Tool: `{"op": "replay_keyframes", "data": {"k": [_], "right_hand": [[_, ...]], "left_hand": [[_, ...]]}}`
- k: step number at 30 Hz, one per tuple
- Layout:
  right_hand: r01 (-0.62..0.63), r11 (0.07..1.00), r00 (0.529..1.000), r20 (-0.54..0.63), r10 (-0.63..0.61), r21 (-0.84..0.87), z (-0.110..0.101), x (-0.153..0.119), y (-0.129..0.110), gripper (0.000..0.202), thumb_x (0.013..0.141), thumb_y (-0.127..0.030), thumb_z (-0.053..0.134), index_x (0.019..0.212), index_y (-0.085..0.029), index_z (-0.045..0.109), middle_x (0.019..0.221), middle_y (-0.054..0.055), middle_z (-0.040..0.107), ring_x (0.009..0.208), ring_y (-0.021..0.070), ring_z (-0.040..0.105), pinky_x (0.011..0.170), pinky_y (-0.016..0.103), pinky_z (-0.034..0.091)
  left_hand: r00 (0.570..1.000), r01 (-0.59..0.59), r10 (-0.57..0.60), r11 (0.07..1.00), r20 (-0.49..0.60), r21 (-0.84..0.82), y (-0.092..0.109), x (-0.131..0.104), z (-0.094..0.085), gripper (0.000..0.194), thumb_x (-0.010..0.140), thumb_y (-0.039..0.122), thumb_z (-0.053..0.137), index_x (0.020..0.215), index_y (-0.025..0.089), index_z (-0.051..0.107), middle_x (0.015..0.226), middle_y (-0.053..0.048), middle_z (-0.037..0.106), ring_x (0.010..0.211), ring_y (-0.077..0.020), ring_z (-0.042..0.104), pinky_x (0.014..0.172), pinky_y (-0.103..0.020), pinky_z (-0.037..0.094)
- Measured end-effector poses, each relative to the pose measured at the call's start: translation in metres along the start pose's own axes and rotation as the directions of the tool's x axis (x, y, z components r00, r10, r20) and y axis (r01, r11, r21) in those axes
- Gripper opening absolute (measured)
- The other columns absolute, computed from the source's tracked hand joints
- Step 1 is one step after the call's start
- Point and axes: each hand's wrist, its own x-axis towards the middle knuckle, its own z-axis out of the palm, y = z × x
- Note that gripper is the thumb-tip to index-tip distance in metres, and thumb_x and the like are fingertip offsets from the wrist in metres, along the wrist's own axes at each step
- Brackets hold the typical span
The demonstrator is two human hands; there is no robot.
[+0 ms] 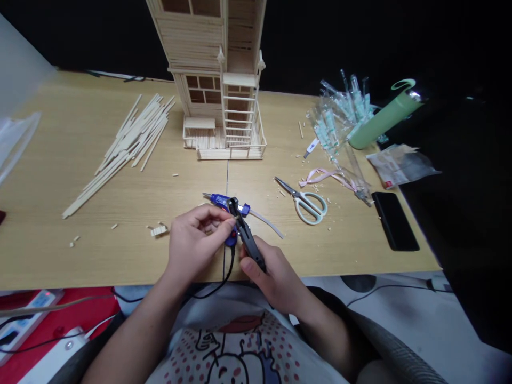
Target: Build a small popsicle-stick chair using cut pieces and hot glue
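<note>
My right hand (272, 274) is wrapped round a black hand tool (248, 240) that looks like a pair of cutters, its head pointing up and away from me. Thumb and fingertips of my left hand (202, 234) pinch together right beside the tool's head; a tiny pale bit shows there, too small to name. Behind both hands a blue hot glue gun (218, 200) lies on the table, partly hidden, with a translucent glue stick (266, 223) sticking out of its rear. A small piece of joined wooden sticks (159, 230) rests left of my left hand.
A tall stick-built model house (200, 80) stands at the back. Loose wooden sticks (128, 141) are piled left. Scissors (302, 201), a pink ribbon (324, 175), clear wrappers (340, 117), a green bottle (382, 120), a plastic bag (400, 164) and a phone (396, 221) lie right.
</note>
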Motion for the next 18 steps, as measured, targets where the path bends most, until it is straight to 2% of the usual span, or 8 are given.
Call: {"op": "replay_keyframes", "data": {"k": [3, 8, 15, 18], "right_hand": [[-0.009, 1.0, 1.0, -0.023, 0.008, -0.018, -0.001, 0.0, 0.001, 0.035, 0.099, -0.055, 0.054, 0.089, -0.02, 0.054, 0.071, -0.002, 0.056, 0.064, 0.0143, 0.053, 0.061, 0.026, 0.038], [-0.017, 0.995, 0.997, -0.083, 0.009, -0.096, -0.001, 0.0, 0.005, 0.03, 0.1, -0.047, 0.053, 0.085, -0.021, 0.054, 0.059, -0.004, 0.053, 0.058, 0.0148, 0.052, 0.058, 0.026, 0.038], [-0.016, 0.984, 0.975, -0.221, -0.024, -0.178, 0.002, 0.001, 0.016, 0.03, 0.098, -0.045, 0.056, 0.08, -0.021, 0.057, 0.057, -0.003, 0.056, 0.057, 0.0159, 0.054, 0.056, 0.027, 0.038], [0.0, 0.978, 0.957, -0.285, -0.06, -0.209, 0.004, 0.001, 0.021, 0.031, 0.097, -0.046, 0.058, 0.079, -0.021, 0.058, 0.058, -0.002, 0.057, 0.055, 0.0154, 0.053, 0.055, 0.027, 0.038]], "left_hand": [[1.0, -0.006, 0.006, 1.0, 0.005, -0.007, -0.001, 0.0, 0.003, 0.006, 0.074, 0.023, 0.078, 0.073, 0.019, 0.074, 0.061, 0.0, 0.069, 0.047, -0.0093, 0.054, 0.044, -0.02, 0.042], [1.0, -0.025, 0.025, 1.0, 0.01, 0.015, -0.002, -0.001, 0.009, 0.007, 0.077, 0.025, 0.078, 0.076, 0.019, 0.075, 0.068, -0.003, 0.073, 0.053, -0.0122, 0.06, 0.049, -0.023, 0.047], [0.991, -0.127, 0.124, 0.99, 0.046, 0.066, 0.0, -0.002, 0.016, 0.005, 0.081, 0.025, 0.075, 0.078, 0.021, 0.075, 0.072, -0.004, 0.076, 0.058, -0.0148, 0.065, 0.054, -0.026, 0.052], [0.979, -0.202, 0.196, 0.969, 0.061, 0.142, 0.001, -0.005, 0.018, 0.006, 0.084, 0.026, 0.073, 0.082, 0.02, 0.076, 0.079, -0.005, 0.078, 0.066, -0.017, 0.07, 0.06, -0.028, 0.054]]}}
